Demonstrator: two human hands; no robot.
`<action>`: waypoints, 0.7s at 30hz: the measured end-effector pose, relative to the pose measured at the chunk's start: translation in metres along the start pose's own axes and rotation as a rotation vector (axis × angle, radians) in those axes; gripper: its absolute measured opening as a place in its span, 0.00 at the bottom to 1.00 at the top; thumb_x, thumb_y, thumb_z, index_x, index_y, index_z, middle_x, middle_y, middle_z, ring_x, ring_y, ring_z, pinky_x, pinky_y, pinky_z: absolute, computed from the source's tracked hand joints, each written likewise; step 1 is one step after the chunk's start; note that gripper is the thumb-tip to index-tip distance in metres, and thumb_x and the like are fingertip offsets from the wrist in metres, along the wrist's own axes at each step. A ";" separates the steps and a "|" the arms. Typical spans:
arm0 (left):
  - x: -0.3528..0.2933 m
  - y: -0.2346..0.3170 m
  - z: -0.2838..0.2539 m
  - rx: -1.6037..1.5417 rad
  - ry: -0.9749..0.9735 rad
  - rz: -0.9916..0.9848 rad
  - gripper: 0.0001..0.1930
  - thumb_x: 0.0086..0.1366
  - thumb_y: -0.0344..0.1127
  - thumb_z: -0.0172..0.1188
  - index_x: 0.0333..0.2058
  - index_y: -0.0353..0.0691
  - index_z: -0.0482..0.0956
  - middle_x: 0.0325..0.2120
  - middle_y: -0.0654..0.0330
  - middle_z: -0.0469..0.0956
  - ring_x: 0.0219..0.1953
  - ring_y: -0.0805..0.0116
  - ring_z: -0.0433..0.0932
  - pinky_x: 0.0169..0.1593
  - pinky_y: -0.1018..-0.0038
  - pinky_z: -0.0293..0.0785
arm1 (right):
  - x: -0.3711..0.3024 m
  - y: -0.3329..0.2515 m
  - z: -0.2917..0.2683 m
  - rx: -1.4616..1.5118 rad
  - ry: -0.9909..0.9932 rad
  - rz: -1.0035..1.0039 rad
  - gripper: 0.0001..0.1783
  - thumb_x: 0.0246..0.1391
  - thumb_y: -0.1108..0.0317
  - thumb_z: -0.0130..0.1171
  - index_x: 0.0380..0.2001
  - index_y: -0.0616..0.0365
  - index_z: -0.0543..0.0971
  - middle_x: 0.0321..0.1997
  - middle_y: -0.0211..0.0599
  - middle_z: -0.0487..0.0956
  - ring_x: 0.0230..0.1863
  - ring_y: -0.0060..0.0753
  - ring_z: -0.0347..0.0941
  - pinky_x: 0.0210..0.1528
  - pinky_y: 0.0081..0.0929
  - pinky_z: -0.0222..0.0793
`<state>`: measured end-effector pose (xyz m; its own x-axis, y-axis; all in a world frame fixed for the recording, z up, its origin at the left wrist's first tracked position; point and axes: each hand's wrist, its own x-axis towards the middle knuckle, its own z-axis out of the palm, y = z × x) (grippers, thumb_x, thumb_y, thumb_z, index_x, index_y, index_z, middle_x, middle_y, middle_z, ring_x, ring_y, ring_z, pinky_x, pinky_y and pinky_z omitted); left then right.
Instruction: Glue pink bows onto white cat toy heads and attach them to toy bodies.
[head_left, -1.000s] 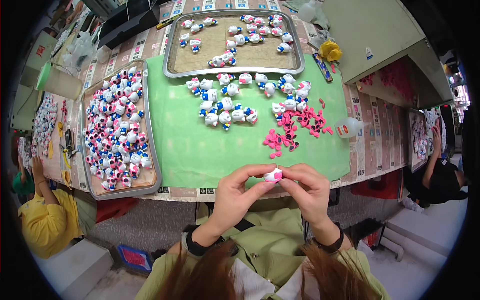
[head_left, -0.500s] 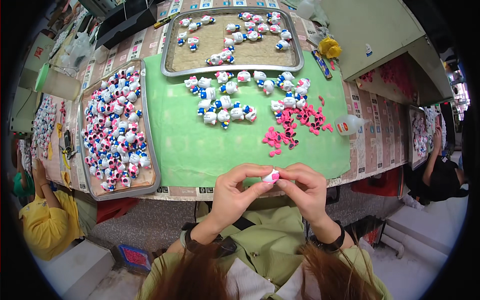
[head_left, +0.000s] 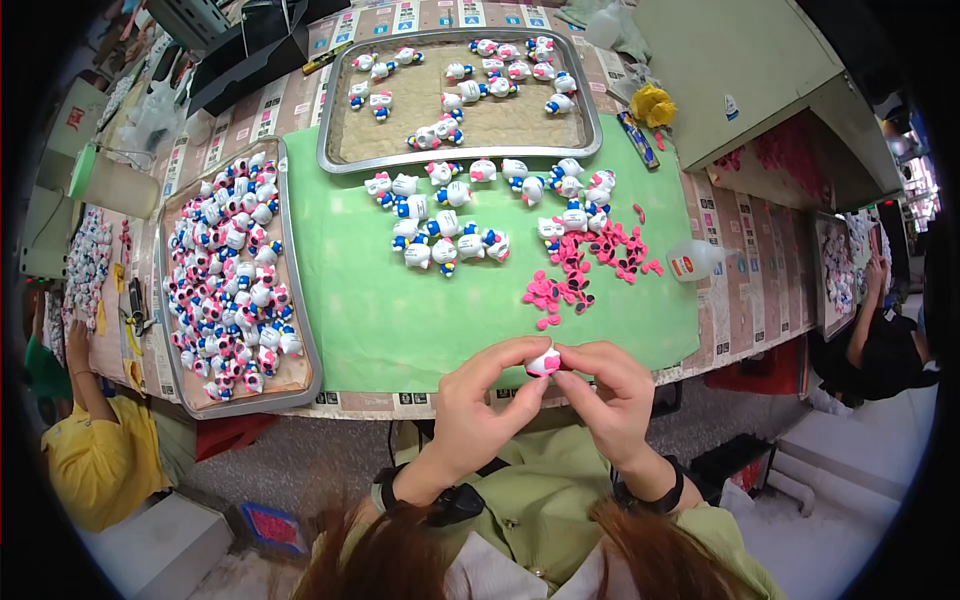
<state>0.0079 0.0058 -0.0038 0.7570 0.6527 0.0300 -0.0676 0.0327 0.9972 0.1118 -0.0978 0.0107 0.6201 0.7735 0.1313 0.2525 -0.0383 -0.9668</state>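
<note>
A small white and pink cat-shaped figurine [head_left: 543, 363] is pinched between the fingertips of both my hands, just over the table's near edge. My left hand [head_left: 485, 398] grips it from the left with thumb and forefinger; my right hand [head_left: 613, 398] closes on its other side. My fingers cover part of it. Beyond my hands lies a loose heap of small pink pieces [head_left: 540, 290], some showing dark faces. Several white figurines with blue bodies and pink bows [head_left: 452, 194] stand or lie on the green mat [head_left: 360, 320].
At the left, a metal tray [head_left: 312, 375] is piled with figurines. Another metal tray [head_left: 330, 165] at the back holds fewer. A clear squeeze bottle [head_left: 700, 259] lies to the right, near a yellow cloth flower-like bundle [head_left: 653, 104]. Other people sit at both sides.
The view has tilted slightly, so the table appears lower. My hands still hold the figurine, and the left thumb has shifted a little on it.
</note>
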 end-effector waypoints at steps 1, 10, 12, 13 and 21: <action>0.000 0.001 0.000 0.010 0.004 0.015 0.15 0.48 0.23 0.56 0.38 0.34 0.73 0.37 0.55 0.74 0.39 0.68 0.73 0.43 0.76 0.68 | -0.001 0.000 0.001 0.005 0.008 -0.011 0.14 0.41 0.81 0.55 0.35 0.64 0.76 0.31 0.40 0.75 0.29 0.26 0.71 0.30 0.18 0.66; -0.003 0.001 -0.002 -0.020 -0.043 0.037 0.15 0.49 0.17 0.52 0.38 0.30 0.71 0.38 0.53 0.73 0.41 0.68 0.71 0.46 0.75 0.65 | -0.004 0.000 0.008 0.019 0.043 0.003 0.13 0.40 0.82 0.55 0.34 0.65 0.76 0.29 0.40 0.75 0.28 0.26 0.71 0.29 0.19 0.66; -0.004 0.000 -0.002 -0.034 -0.031 0.030 0.15 0.49 0.16 0.52 0.38 0.30 0.71 0.38 0.53 0.72 0.41 0.68 0.71 0.46 0.75 0.65 | -0.005 0.001 0.009 0.031 0.041 0.008 0.13 0.40 0.82 0.55 0.34 0.65 0.76 0.29 0.40 0.75 0.28 0.26 0.71 0.29 0.18 0.66; -0.004 -0.001 -0.001 -0.032 -0.014 0.029 0.15 0.48 0.18 0.53 0.38 0.31 0.72 0.37 0.53 0.73 0.41 0.68 0.72 0.45 0.75 0.66 | -0.005 0.002 0.009 0.032 0.043 0.003 0.13 0.40 0.82 0.55 0.34 0.65 0.76 0.29 0.40 0.75 0.28 0.26 0.71 0.29 0.18 0.66; 0.002 -0.004 -0.004 -0.022 -0.013 -0.006 0.14 0.49 0.22 0.56 0.38 0.34 0.73 0.37 0.54 0.74 0.40 0.67 0.73 0.44 0.75 0.68 | -0.002 0.006 0.007 0.121 0.016 0.071 0.13 0.44 0.81 0.53 0.37 0.65 0.74 0.35 0.39 0.74 0.34 0.24 0.69 0.34 0.17 0.65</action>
<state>0.0066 0.0097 -0.0075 0.7657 0.6427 0.0254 -0.0772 0.0527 0.9956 0.1069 -0.0949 0.0029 0.6456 0.7610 0.0641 0.1168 -0.0154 -0.9930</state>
